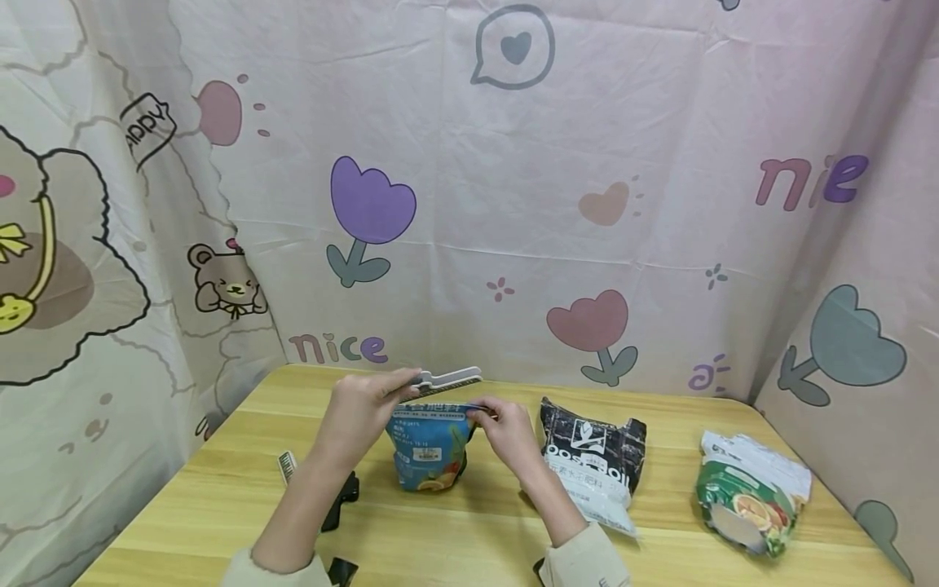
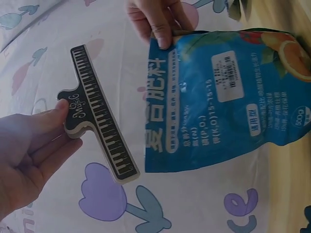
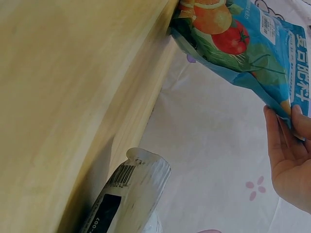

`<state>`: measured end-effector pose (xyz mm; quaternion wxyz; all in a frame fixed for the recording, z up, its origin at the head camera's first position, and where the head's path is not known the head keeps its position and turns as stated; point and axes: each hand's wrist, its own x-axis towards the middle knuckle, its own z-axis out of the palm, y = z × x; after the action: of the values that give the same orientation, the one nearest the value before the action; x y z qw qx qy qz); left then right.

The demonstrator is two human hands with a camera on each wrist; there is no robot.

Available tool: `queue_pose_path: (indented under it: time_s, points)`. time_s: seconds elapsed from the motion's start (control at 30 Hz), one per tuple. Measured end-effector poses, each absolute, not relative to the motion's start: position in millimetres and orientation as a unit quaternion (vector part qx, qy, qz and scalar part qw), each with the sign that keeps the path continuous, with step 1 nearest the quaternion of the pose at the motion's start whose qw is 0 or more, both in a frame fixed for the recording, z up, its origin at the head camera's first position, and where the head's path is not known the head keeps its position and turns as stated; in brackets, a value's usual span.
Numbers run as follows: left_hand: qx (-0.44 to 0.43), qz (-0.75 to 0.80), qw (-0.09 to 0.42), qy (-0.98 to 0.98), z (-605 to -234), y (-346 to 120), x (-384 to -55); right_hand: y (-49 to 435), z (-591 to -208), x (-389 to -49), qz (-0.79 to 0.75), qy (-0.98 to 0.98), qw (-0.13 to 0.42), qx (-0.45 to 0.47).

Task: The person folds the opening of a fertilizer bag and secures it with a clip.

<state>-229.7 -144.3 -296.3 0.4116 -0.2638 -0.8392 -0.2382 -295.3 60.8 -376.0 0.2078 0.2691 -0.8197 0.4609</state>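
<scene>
My left hand (image 1: 358,417) pinches the handle of a long sheet-music clip (image 2: 103,112) with a piano-key pattern. In the head view the clip (image 1: 456,378) is held just above the top edge of a blue fertilizer bag (image 1: 420,447), and in the left wrist view a gap shows between the two. The bag stands upright on the table, with fruit and vegetables printed on it. With thumb and fingers, my right hand (image 1: 509,434) grips the bag's top right corner; the right wrist view shows this hand (image 3: 290,162) at that corner too.
A black and white bag (image 1: 592,456) lies right of my right hand, and a green and white bag (image 1: 756,493) farther right on the wooden table (image 1: 440,546). Left of my left forearm lies another piano-patterned piece (image 1: 287,466); a black object (image 1: 339,504) lies beside the forearm.
</scene>
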Motion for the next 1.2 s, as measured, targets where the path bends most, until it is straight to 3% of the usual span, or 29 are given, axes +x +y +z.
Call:
queue_pose_path:
  time_s: [0.9,1.2]
  points:
    - [-0.249,-0.224,0.33,-0.882,-314,-142,-249,61,-374,-296,0.46,-0.826,0.189,0.265]
    - [-0.227,-0.19,0.286,-0.911,-310,-135,-249,66,-371,-293,0.506,-0.82,0.116,0.244]
